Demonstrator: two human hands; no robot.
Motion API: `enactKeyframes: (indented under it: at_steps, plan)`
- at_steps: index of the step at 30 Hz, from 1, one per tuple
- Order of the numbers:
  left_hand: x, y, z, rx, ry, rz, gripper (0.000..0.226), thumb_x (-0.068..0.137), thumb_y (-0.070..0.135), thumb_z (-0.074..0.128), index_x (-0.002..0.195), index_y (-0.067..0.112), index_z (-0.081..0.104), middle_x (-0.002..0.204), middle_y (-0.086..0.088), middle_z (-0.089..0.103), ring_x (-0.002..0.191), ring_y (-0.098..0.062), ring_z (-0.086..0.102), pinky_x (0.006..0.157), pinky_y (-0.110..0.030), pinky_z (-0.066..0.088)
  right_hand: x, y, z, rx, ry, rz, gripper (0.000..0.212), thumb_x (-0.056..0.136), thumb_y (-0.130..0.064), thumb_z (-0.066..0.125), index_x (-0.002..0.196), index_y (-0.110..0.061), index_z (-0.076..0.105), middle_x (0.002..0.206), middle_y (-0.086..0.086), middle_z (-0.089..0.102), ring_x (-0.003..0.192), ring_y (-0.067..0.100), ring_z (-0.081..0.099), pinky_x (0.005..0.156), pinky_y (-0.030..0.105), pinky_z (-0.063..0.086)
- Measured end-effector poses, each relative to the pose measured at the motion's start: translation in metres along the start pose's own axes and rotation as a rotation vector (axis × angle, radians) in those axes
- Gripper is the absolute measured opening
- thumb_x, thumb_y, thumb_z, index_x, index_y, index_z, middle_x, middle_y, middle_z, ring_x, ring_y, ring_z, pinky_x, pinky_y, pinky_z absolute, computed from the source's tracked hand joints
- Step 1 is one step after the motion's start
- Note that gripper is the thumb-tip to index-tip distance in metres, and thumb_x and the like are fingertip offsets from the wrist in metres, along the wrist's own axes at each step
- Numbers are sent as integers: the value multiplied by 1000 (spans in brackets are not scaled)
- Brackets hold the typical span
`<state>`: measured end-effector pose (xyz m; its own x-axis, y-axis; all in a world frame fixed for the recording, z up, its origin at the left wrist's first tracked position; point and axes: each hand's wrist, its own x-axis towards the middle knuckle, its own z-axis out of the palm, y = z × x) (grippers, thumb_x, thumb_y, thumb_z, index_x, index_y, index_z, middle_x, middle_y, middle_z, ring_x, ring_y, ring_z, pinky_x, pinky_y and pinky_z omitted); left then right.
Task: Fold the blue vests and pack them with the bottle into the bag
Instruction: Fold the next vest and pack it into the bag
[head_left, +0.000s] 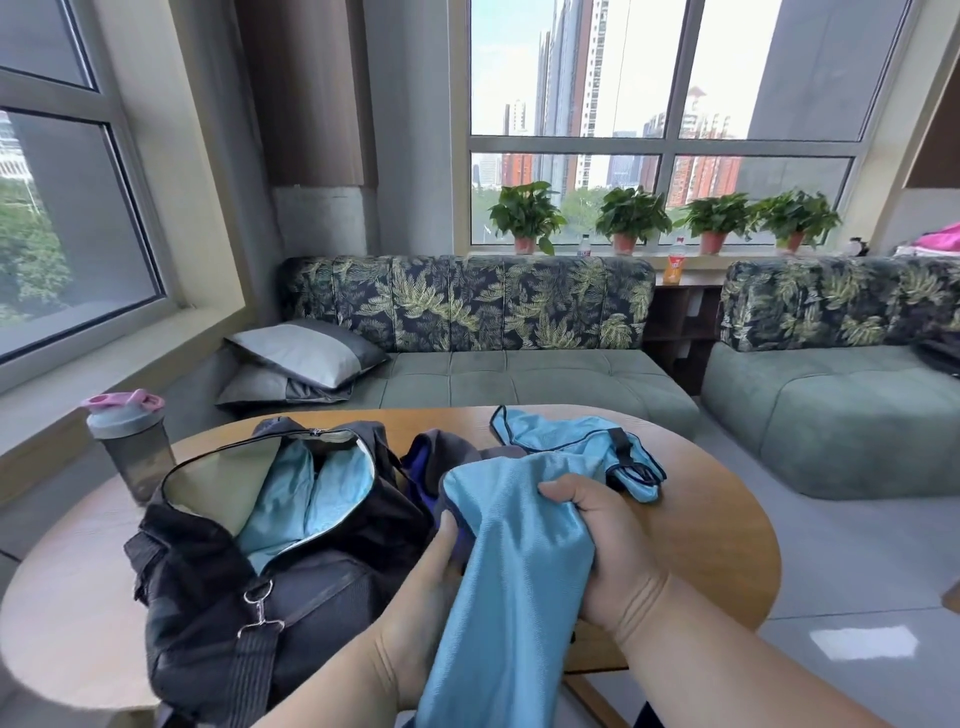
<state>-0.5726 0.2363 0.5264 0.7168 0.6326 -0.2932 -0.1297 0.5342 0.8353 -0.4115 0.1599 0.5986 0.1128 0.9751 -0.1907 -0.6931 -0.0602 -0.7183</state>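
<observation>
My bench (717, 519) is a rounded wooden top. On its left side sits my black bag (249, 561), unzipped, with light blue fabric showing inside. Behind the bag, near the far left edge, my bottle (132, 441) stands upright with its pink lid. On the far right part lies 1 blue vest (576, 441), crumpled, with a dark purple-and-grey cloth (436, 457) between it and the bag.

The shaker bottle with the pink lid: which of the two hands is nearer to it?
Left. The left hand grips the blue vest beside the bag, on the shaker bottle's side; the right hand grips it farther right.
</observation>
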Motion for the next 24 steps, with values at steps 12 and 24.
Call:
enactKeyframes:
  at_steps: [12, 24]
  plan:
    - [3, 15, 5, -112, 136, 132, 42, 103, 27, 58, 134, 2, 68, 129, -17, 73, 121, -33, 70, 111, -48, 48, 4, -14, -21, -134, 72, 9, 45, 95, -9, 46, 130, 6, 68, 127, 28, 70, 107, 40, 73, 99, 51, 55]
    - [-3, 36, 0, 136, 278, 132, 44, 100, 45, 64, 110, 6, 82, 117, -18, 77, 113, -39, 73, 114, -55, 47, -23, -8, -58, -345, 156, -1, 46, 82, -11, 73, 126, 3, 73, 124, 24, 73, 114, 37, 71, 100, 48, 52]
